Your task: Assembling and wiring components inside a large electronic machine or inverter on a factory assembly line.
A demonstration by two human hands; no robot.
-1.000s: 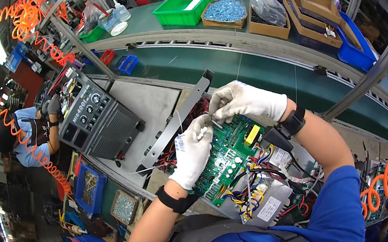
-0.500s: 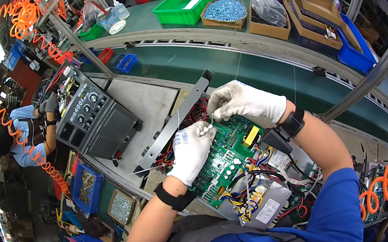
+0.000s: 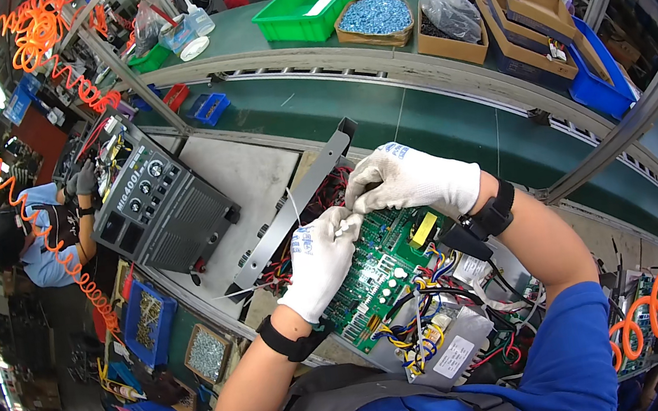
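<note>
My left hand (image 3: 321, 260), in a white glove, is closed over the upper left part of a green circuit board (image 3: 379, 269). Small white bits show at its fingertips, too small to name. Beside it, my gloved right hand (image 3: 417, 180) is pinched, its fingertips meeting those of the left; what they grip is hidden. A thin white strip (image 3: 293, 206), like a cable tie, sticks up behind my left hand; I cannot tell whether that hand holds it. Red and black wires (image 3: 331, 191) run under the hands, beside a grey metal bar (image 3: 296, 206).
A grey welding machine (image 3: 166, 202) stands at the left, with a co-worker (image 3: 45, 230) beyond it. Bundled wires (image 3: 412, 328) and a metal box (image 3: 452, 351) lie nearest me. Across the green conveyor (image 3: 452, 127) are a green bin (image 3: 307, 9) and cardboard trays (image 3: 522, 30).
My right hand has moved slightly down and left, bringing its fingertips against the left hand's. The thin white strip behind my left hand now leans further left.
</note>
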